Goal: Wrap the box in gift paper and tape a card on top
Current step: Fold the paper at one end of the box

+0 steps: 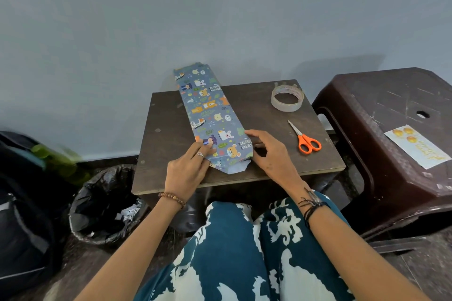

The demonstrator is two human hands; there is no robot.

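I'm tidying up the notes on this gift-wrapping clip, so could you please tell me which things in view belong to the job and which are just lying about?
Belong to the job:
wrapped box, under both hands (left hand, right hand)
tape roll
scissors
card, on the brown stool
small table

Just lying about:
lined bin
dark bags

The box, already covered in blue gift paper (pixel 210 118) printed with cartoon animals, lies long and flat on the small table, its far end overhanging the edge. A pale card (pixel 417 146) with yellow motifs rests on the stool.
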